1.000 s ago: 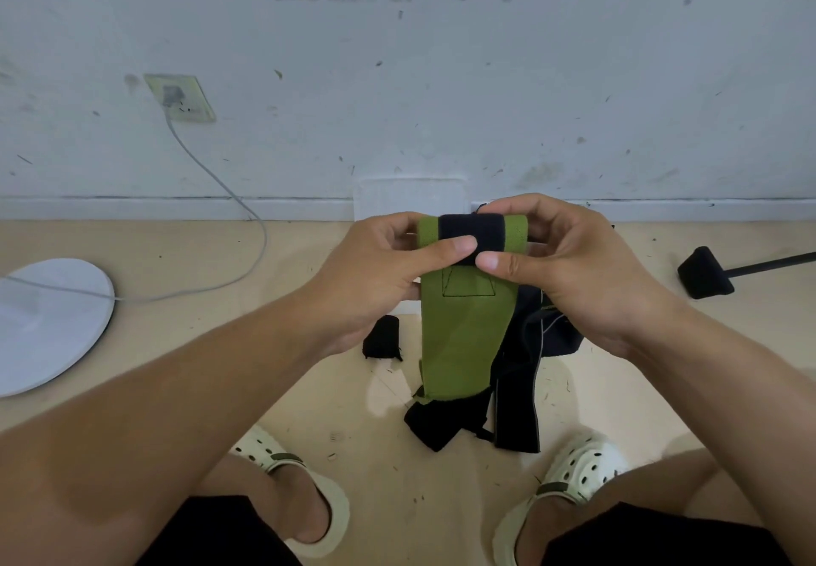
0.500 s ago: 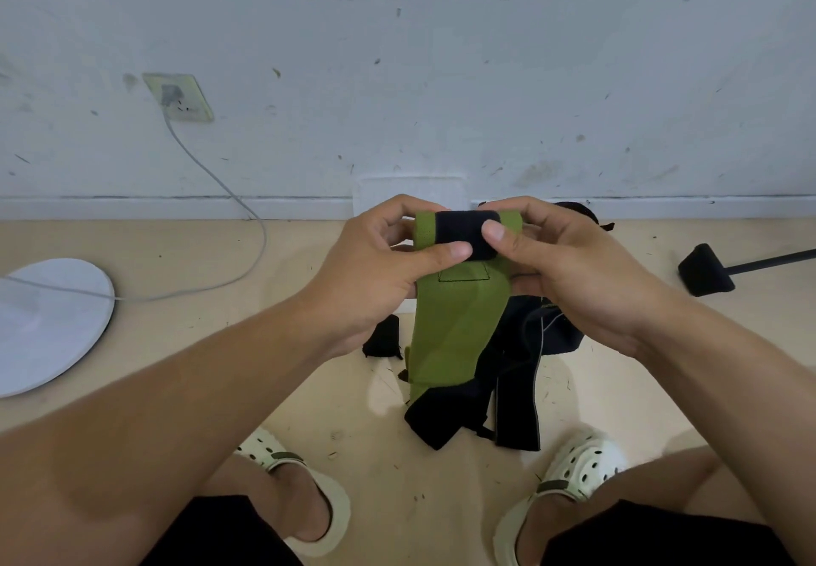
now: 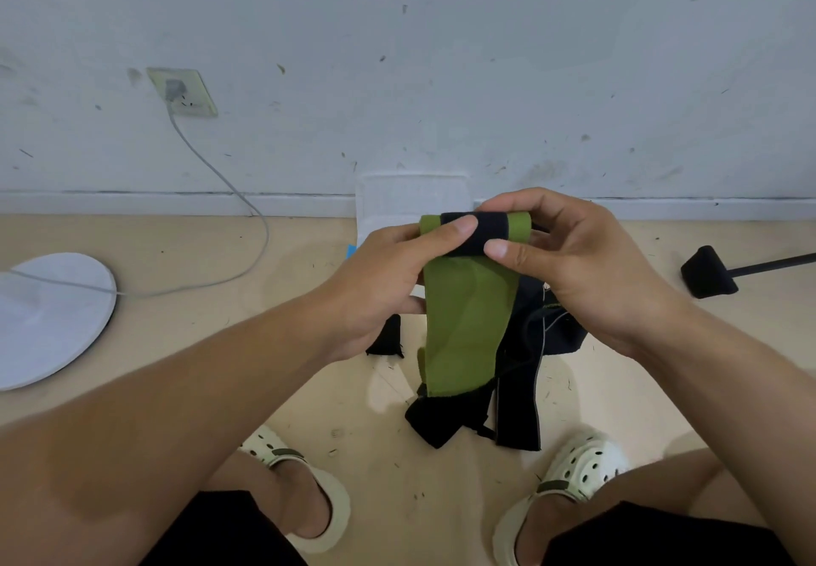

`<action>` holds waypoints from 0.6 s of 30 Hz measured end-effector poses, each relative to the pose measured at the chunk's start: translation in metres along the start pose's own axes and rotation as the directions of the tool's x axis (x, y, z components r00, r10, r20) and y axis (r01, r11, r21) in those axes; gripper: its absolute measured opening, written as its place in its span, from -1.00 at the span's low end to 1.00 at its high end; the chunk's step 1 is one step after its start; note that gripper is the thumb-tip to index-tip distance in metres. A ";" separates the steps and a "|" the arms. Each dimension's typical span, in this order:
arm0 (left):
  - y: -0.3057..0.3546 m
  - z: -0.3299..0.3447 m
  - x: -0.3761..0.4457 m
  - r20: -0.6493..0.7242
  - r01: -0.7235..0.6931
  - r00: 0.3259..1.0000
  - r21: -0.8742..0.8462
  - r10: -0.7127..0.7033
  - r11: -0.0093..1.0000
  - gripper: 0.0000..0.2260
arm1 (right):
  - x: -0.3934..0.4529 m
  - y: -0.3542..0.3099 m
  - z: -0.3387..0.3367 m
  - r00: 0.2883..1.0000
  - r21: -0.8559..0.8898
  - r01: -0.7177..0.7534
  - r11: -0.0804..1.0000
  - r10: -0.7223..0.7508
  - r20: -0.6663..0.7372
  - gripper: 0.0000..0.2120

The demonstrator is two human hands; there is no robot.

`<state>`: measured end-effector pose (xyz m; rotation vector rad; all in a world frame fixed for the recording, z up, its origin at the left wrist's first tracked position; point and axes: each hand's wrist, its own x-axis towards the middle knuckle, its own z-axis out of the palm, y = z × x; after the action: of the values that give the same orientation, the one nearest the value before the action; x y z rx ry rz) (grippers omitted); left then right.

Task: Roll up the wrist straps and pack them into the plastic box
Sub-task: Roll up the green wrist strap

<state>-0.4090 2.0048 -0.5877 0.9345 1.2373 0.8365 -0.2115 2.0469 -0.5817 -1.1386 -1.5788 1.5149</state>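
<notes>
1. The strap (image 3: 468, 322) is in front of me, held above the floor (image 3: 221, 322). Its rolled top (image 3: 474, 234) lies crosswise, and the green tail hangs straight down, long axis vertical.
2. It looks soft, light and limp. I judge it should be held at the roll's two ends so the turns stay tight.
3. My left hand (image 3: 388, 274) pinches the roll's left end, thumb on the black band. My right hand (image 3: 569, 256) curls round the right end.
4. More dark straps (image 3: 521, 389) lie heaped on the floor below, between my shoes (image 3: 304, 503).
5. The box (image 3: 410, 199) stands beyond my hands, against the wall (image 3: 441, 57).
</notes>
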 end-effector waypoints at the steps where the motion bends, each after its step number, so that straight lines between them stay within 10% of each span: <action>1: 0.000 -0.001 0.000 -0.014 -0.006 1.000 -0.010 0.006 1.000 -0.73 | 0.000 -0.001 0.000 1.000 0.006 -0.008 1.000 0.008 0.005 -0.70; 18: -0.006 -0.006 0.006 -0.016 -0.091 0.996 -0.053 0.090 0.994 -0.68 | 0.003 -0.001 -0.006 0.992 0.046 -0.127 0.991 0.126 0.019 -0.53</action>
<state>-0.4137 2.0081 -0.5960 0.9485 1.1856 0.9446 -0.2077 2.0519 -0.5809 -1.2226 -1.4976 1.6383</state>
